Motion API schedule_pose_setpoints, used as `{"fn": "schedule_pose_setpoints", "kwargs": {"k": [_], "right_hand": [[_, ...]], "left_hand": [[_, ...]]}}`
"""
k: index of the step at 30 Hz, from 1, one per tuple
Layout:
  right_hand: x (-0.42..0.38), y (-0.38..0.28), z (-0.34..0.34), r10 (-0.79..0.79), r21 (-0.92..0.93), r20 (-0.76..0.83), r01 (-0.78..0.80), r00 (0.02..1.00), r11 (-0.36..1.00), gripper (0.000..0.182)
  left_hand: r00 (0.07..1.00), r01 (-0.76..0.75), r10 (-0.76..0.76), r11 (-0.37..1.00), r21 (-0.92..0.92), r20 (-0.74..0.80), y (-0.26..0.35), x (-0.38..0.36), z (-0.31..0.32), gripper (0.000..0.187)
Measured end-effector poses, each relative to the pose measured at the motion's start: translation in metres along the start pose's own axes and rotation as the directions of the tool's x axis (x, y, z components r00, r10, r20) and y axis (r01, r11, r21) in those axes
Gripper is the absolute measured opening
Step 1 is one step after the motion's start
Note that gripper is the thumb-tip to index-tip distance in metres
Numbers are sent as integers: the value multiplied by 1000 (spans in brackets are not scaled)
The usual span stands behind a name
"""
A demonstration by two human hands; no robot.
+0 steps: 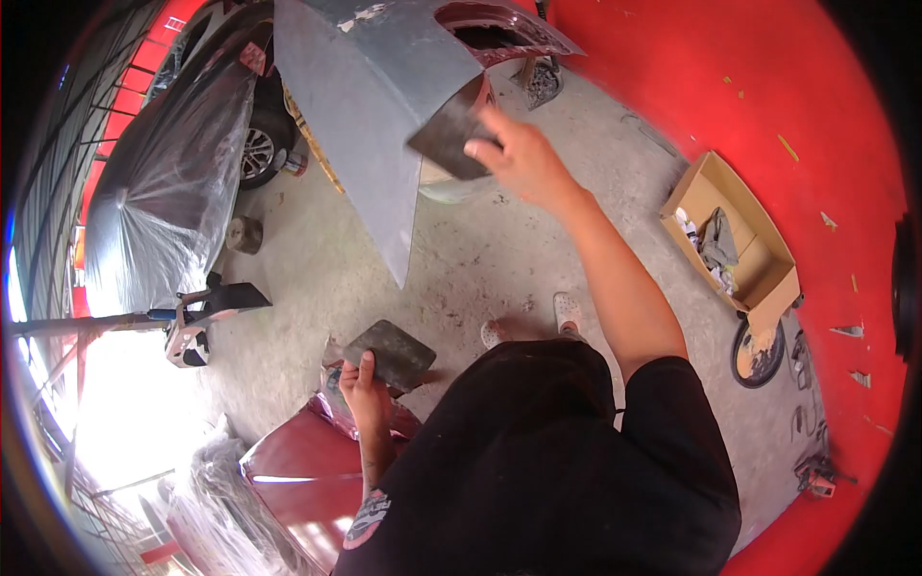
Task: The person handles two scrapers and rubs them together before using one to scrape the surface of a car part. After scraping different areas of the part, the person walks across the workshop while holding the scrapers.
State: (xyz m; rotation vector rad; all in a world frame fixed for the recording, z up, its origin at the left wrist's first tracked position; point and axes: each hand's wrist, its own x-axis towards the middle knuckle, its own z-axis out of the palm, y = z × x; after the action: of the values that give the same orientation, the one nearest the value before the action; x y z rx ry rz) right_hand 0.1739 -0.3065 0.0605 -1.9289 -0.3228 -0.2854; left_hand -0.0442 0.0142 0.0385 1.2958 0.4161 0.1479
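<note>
My right hand (pixel 523 158), slightly blurred, grips the edge of a dark flat sheet (pixel 453 134) at the side of a grey car body panel (pixel 384 106). The sheet overlaps the panel's near right edge in this view. Lower down, my left hand (pixel 365 389) is closed on a second dark sheet (pixel 392 353), rectangular with rounded corners, its thumb lying on top. That sheet is held over the floor, well apart from the panel. The grey panel narrows to a point toward me and has a pale worn patch near its far end.
An open cardboard box (pixel 759 226) with crumpled cloths stands by the red wall (pixel 797 86). Behind it lies a round black lid (pixel 757 355). At left is a plastic-covered car (pixel 173 192); a dark red panel (pixel 288 461) is beside my left arm.
</note>
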Motion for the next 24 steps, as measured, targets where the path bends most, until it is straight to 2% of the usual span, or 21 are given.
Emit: {"fn": "schedule_pose_setpoints", "kwargs": {"k": [1,3,4,5,7,8,9,11,12,14,18,20,22,24], "right_hand": [[-3,3,1,4,0,-4,-4,1000,1000,33],[-6,15,-3,22,257,-138,14,990,966,35],[3,25,-6,21,371,-275,86,961,925,33],[10,33,-7,19,373,-267,85,963,924,33],[22,32,-14,150,710,-442,243,884,661,31],[29,32,-13,181,783,-431,267,884,562,29],[31,35,-11,184,783,-432,266,883,563,29],[35,40,-3,38,517,-255,102,966,850,29],[36,36,-1,38,519,-254,103,967,848,29],[36,29,1,73,638,-367,193,928,745,29],[33,35,6,100,640,-401,200,911,742,26],[26,39,15,11,415,-347,143,938,898,24],[24,37,13,36,439,-380,146,924,887,24],[18,26,13,60,463,-418,156,906,873,24]], "left_hand": [[1000,-6,7,1000,12,-11,-1,0,-2,16],[1000,1,-1,1000,5,8,3,-3,-2,16],[1000,7,-7,1000,-2,20,4,-6,-3,16],[1000,6,-6,1000,-5,12,2,-6,-6,16],[1000,13,-13,1000,-16,16,-2,-6,-12,17],[1000,16,-15,1000,-14,17,-2,-7,-12,17],[1000,15,-15,1000,-15,-4,-1,-8,-9,18],[1000,9,-10,1000,-15,-27,0,-9,-6,19],[999,6,-6,1000,-10,-34,0,-9,-6,18],[999,6,-6,1000,-10,-47,1,-10,-5,18],[998,18,-19,1000,-19,-61,1,-12,-10,14],[998,20,-21,1000,-17,-66,-4,-8,-18,12],[999,44,-43,998,-52,27,-7,-9,-24,19],[999,33,-33,999,-39,-19,-7,-8,-17,15]]}}
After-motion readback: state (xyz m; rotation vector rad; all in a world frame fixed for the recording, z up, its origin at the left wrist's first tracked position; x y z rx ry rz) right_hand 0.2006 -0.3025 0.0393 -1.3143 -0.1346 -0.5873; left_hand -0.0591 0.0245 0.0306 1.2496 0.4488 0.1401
